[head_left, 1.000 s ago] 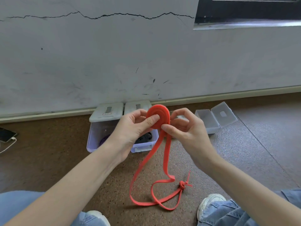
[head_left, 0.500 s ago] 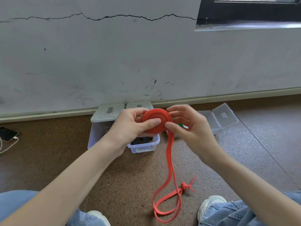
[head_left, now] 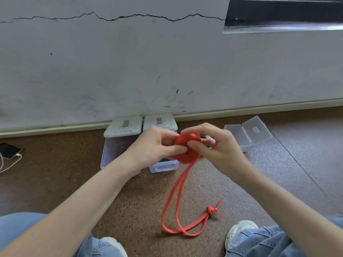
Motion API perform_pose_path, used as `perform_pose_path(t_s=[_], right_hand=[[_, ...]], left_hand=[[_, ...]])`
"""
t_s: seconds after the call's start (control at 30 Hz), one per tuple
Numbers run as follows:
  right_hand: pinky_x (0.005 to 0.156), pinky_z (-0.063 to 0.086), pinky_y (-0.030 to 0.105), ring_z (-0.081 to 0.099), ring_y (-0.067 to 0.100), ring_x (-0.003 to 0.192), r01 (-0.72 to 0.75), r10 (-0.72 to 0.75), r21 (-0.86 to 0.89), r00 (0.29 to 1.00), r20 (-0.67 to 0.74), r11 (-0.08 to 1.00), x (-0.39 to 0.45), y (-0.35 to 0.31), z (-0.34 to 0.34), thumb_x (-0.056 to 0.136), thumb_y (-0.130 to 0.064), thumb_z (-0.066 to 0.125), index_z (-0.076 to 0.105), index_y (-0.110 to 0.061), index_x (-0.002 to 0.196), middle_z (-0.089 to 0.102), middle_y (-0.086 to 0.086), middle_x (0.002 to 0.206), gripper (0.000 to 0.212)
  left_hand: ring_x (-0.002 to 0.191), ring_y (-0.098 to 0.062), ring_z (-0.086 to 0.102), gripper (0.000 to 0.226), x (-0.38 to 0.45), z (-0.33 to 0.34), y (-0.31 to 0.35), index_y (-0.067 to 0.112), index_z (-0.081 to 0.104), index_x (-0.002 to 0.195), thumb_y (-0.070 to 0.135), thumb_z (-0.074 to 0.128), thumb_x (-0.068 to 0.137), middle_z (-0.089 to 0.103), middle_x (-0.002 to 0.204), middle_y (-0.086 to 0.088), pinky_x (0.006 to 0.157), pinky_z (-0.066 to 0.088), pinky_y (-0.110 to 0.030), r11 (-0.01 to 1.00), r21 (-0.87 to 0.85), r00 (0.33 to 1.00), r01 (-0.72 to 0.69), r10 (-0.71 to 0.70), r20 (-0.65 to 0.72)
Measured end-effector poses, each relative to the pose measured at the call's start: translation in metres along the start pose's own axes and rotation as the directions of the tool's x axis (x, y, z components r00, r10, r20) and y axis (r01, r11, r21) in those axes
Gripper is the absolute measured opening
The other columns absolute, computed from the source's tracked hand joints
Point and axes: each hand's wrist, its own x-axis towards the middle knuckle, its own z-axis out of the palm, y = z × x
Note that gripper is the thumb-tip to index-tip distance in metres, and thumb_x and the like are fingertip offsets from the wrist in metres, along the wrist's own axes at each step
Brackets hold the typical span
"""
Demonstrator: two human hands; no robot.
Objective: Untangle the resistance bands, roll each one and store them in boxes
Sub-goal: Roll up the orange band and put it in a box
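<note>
A red resistance band [head_left: 185,156] is wound into a flat roll held in the air between my hands. My left hand [head_left: 154,145] pinches the roll from the left with thumb and fingers. My right hand [head_left: 217,147] grips it from the right, thumb on its face. The loose tail [head_left: 174,197] hangs down to the floor in a long loop and ends in a knot [head_left: 210,210]. Behind my hands stand two lilac storage boxes [head_left: 111,151] with lids folded back. A bit of green band [head_left: 205,137] shows behind my right fingers.
A clear hinged box [head_left: 246,134] lies open on the floor at the right. A phone [head_left: 8,150] on a white cable lies at far left. The wall and skirting run close behind the boxes. My knees and white shoes [head_left: 239,232] frame the bottom.
Both hands have turned the roll, taking up more band. The tail's loop on the floor has grown narrower and shorter, and the knot has slid nearer the roll.
</note>
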Motion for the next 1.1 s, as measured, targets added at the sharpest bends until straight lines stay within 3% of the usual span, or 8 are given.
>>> perform_pose_path(t_s=[0.13,0.33,0.4,0.53,0.7,0.87,0.97,1.1], right_hand=[[0.077,0.057,0.031,0.067,0.015,0.081,-0.088,0.103,0.193,0.992,-0.071,0.977,0.004,0.000,-0.004,0.078,-0.006,0.072,0.060,-0.022,0.108,0.069,-0.001,0.090,0.036],[0.073,0.058,0.035,0.069,0.025,0.078,-0.110,0.162,0.288,0.973,-0.162,0.951,0.004,0.003,-0.006,0.077,-0.003,0.071,0.059,-0.014,0.089,0.070,0.008,0.084,0.020],[0.073,0.058,0.035,0.069,0.023,0.078,-0.124,0.159,0.231,0.978,-0.137,0.965,0.003,0.004,-0.007,0.077,0.001,0.070,0.061,-0.014,0.087,0.070,0.006,0.082,0.021],[0.081,0.054,0.028,0.065,0.011,0.084,-0.041,0.049,-0.218,0.998,0.030,0.975,0.003,0.003,-0.008,0.079,0.001,0.068,0.068,-0.022,0.090,0.070,-0.002,0.089,0.025],[0.079,0.055,0.025,0.065,0.004,0.081,-0.115,0.115,-0.013,0.993,0.003,0.993,0.004,0.002,-0.010,0.078,0.003,0.069,0.060,-0.019,0.091,0.069,-0.003,0.086,0.027],[0.075,0.052,0.056,0.068,0.036,0.082,-0.248,0.268,0.300,0.963,-0.026,0.921,0.003,0.002,-0.017,0.075,-0.006,0.072,0.056,-0.009,0.095,0.070,0.012,0.084,0.026],[0.074,0.056,0.049,0.067,0.024,0.077,-0.216,0.219,0.145,0.976,-0.005,0.966,0.002,0.002,-0.014,0.076,0.003,0.071,0.060,-0.016,0.091,0.069,0.007,0.080,0.026],[0.084,0.053,0.028,0.057,0.016,0.096,-0.043,0.057,-0.189,0.996,0.070,0.981,0.004,0.001,-0.007,0.082,0.002,0.063,0.061,-0.038,0.092,0.067,-0.002,0.096,0.041]], left_hand=[[0.082,-0.017,0.072,0.030,0.000,-0.005,0.006,0.010,0.071,0.097,0.018,0.070,0.068,0.075,0.088,-0.006,0.066,0.056,-0.020,0.932,-0.363,0.995,0.007,-0.043,-0.092],[0.085,-0.014,0.071,0.029,0.004,-0.001,0.002,0.010,0.069,0.095,0.018,0.068,0.067,0.075,0.090,-0.005,0.065,0.054,-0.018,0.859,-0.512,0.986,0.027,-0.107,-0.126],[0.090,-0.017,0.071,0.031,0.003,-0.004,-0.001,0.011,0.069,0.099,0.014,0.070,0.069,0.074,0.094,-0.007,0.071,0.056,-0.021,0.887,-0.453,0.992,0.088,-0.120,-0.042],[0.092,-0.014,0.070,0.024,0.001,-0.009,-0.002,0.010,0.069,0.106,0.011,0.068,0.082,0.074,0.096,-0.004,0.082,0.054,-0.019,0.993,-0.023,0.986,0.118,-0.115,0.119],[0.085,-0.014,0.072,0.019,-0.002,-0.004,0.003,0.013,0.070,0.100,0.016,0.065,0.082,0.075,0.088,-0.003,0.069,0.054,-0.017,0.995,-0.088,0.996,0.049,-0.042,0.082],[0.081,-0.016,0.072,0.025,0.000,-0.012,0.008,0.012,0.067,0.097,0.019,0.064,0.074,0.075,0.089,-0.007,0.066,0.056,-0.022,0.925,-0.379,0.996,0.031,-0.060,-0.066],[0.087,-0.015,0.071,0.020,-0.002,-0.013,0.007,0.011,0.066,0.101,0.007,0.065,0.082,0.075,0.094,-0.005,0.069,0.055,-0.017,0.970,-0.215,0.993,0.115,-0.107,0.048],[0.090,-0.015,0.070,0.020,-0.003,-0.001,0.000,0.011,0.067,0.105,0.008,0.065,0.085,0.074,0.096,-0.008,0.079,0.056,-0.023,0.989,-0.015,0.983,0.147,-0.144,0.116]])
